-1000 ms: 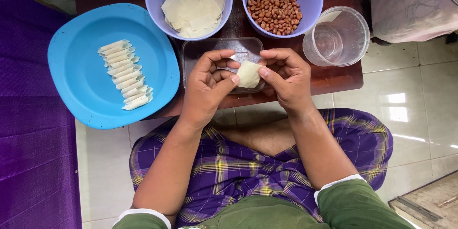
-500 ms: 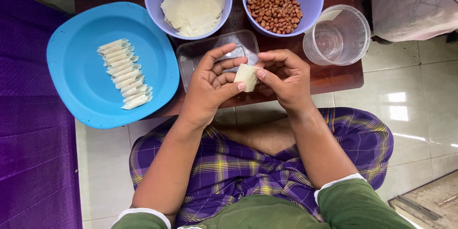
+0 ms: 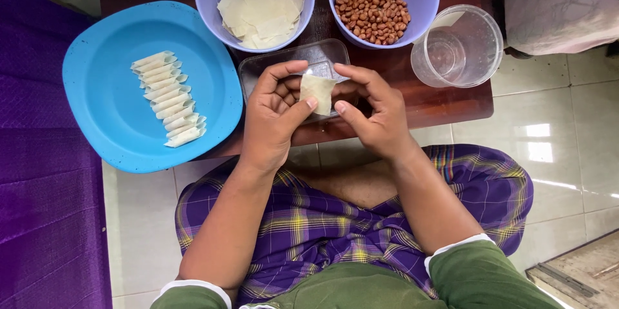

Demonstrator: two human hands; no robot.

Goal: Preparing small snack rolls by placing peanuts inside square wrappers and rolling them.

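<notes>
I hold a small pale wrapper (image 3: 316, 92) between both hands, just above a clear shallow tray (image 3: 258, 67) on the dark wooden table (image 3: 445, 99). My left hand (image 3: 274, 115) pinches the wrapper's left edge, thumb below and fingers curled over the top. My right hand (image 3: 374, 112) closes on its right edge, thumb tip near the lower corner. The wrapper looks partly folded; I cannot tell what is inside.

Behind the tray: a lilac bowl of flat wrappers (image 3: 261, 6) on the left and a lilac bowl of peanuts (image 3: 377, 6) on the right. A clear plastic cup (image 3: 459, 48) stands to the right of the tray. On a blue plate (image 3: 116, 122) at left lies a row of rolled pieces (image 3: 167, 97), touching side by side.
</notes>
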